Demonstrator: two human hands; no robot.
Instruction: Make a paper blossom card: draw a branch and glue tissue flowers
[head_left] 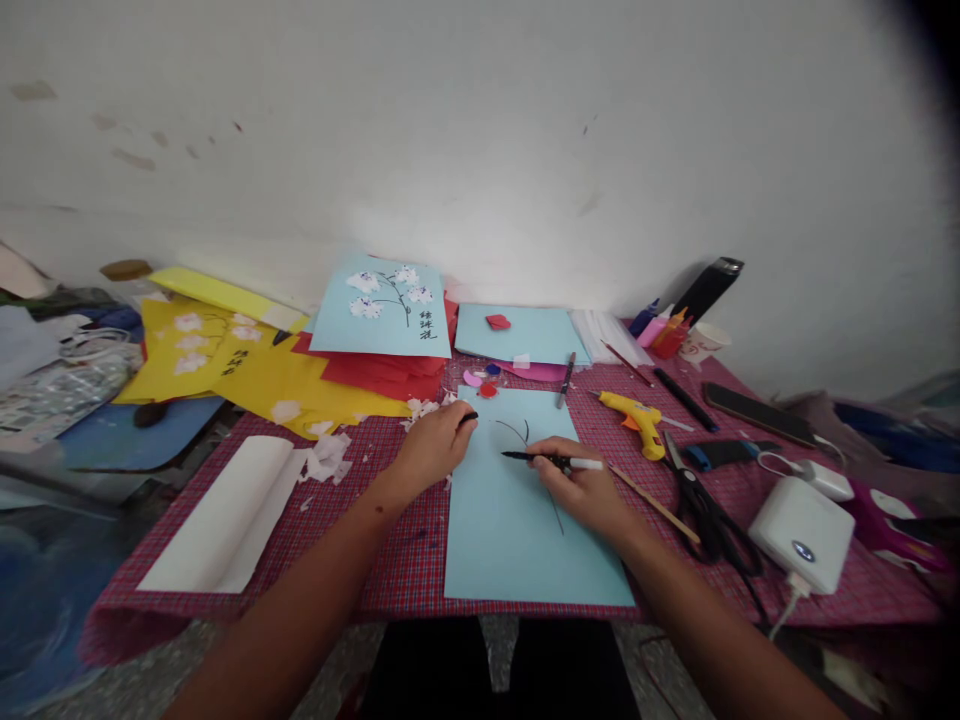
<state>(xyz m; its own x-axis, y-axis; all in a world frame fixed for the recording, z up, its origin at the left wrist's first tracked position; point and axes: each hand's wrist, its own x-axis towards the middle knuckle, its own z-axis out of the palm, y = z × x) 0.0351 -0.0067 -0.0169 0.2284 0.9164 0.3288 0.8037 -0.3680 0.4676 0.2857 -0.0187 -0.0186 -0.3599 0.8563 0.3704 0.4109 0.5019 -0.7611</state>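
My right hand (577,480) grips a brush pen (559,461) with a black tip and white rear end. Its tip is over a light blue sheet (517,550), at or just above the paper. Thin dark branch-like lines (517,432) are drawn on that sheet, partly covered by my right hand. Closed fingers of my left hand (435,450) hold a small black pen cap (468,416) at the sheet's left edge. A finished-looking blue picture (382,335) with white paper blossoms, a drawn branch and black writing leans behind.
To the right lie a yellow glue gun (637,420), black scissors (709,505), a wooden stick (656,503), a phone (757,413) and a white power bank (802,535). White folded paper (225,510), torn scraps (328,457) and yellow sheets (277,372) are on the left.
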